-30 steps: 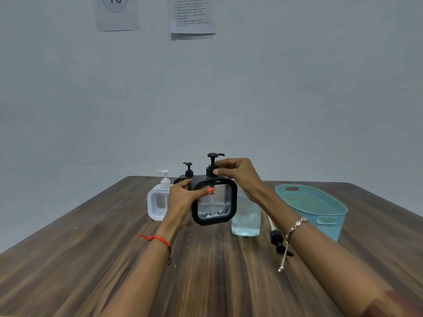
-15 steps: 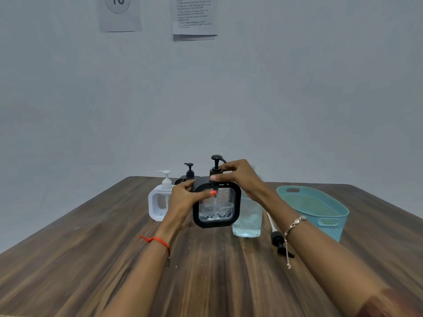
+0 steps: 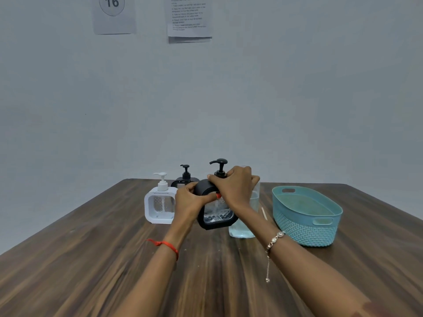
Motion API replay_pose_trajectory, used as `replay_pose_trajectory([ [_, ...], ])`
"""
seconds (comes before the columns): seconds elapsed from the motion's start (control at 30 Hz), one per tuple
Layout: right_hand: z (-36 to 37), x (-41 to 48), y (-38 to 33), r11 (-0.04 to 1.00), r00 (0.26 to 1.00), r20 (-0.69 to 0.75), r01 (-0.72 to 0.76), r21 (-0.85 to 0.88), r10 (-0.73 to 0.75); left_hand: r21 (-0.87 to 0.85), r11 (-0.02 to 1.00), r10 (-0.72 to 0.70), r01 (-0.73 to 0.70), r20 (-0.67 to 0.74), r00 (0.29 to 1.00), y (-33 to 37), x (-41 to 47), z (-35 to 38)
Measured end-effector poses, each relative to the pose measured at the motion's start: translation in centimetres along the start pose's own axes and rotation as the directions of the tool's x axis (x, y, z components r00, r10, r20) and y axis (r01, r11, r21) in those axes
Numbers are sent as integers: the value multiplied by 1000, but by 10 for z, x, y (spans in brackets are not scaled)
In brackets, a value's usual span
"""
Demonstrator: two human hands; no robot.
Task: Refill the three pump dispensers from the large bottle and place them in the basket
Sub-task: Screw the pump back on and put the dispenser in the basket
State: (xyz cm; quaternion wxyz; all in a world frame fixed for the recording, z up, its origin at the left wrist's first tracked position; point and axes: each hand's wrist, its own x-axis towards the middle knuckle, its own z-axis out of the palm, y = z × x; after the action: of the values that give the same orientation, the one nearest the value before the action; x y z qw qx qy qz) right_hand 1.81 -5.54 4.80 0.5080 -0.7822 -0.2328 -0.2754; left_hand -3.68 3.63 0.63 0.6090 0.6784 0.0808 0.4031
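A black square pump dispenser (image 3: 217,213) with a clear window stands at the table's middle. My left hand (image 3: 190,202) grips its upper left corner. My right hand (image 3: 233,188) curls around the pump collar on its top, and the black pump head (image 3: 219,164) rises above my fingers. A white pump dispenser (image 3: 160,205) stands to the left. Behind it a second black dispenser (image 3: 185,178) is partly hidden. The large clear bottle (image 3: 246,223) with pale liquid stands just right of the held dispenser, half hidden by my right forearm. The teal basket (image 3: 306,216) sits at the right.
The wooden table (image 3: 103,259) spreads wide in front and to the left. A thin white pump tube (image 3: 264,212) lies between the large bottle and the basket. Paper sheets hang on the grey wall behind.
My right hand has turned over the pump collar, covering more of the dispenser's top. The pump spout now points left instead of right. The dispenser sits lower, near the table.
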Motion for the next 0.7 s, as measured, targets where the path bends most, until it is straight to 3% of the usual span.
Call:
replay_pose_trajectory([
  [0.13, -1, 2, 5, 999, 997, 66, 32, -23, -30, -35, 998, -54, 54, 18, 998, 1, 1, -3],
  [0.27, -15, 10, 3, 975, 943, 333, -59, 212, -15, -124, 987, -105, 107, 25, 994, 2, 2, -8],
  [0.37, -29, 14, 2, 958, 902, 431, -102, 270, -26, -106, 989, -101, 106, 54, 993, 6, 2, -8],
  [0.5, -30, 14, 4, 971, 917, 399, -76, 227, -22, -101, 989, -99, 104, 50, 994, 6, 0, -2],
  [0.7, -18, 7, 13, 999, 980, 196, 38, -1, -37, -23, 997, -78, 78, 11, 997, 3, -3, 9],
])
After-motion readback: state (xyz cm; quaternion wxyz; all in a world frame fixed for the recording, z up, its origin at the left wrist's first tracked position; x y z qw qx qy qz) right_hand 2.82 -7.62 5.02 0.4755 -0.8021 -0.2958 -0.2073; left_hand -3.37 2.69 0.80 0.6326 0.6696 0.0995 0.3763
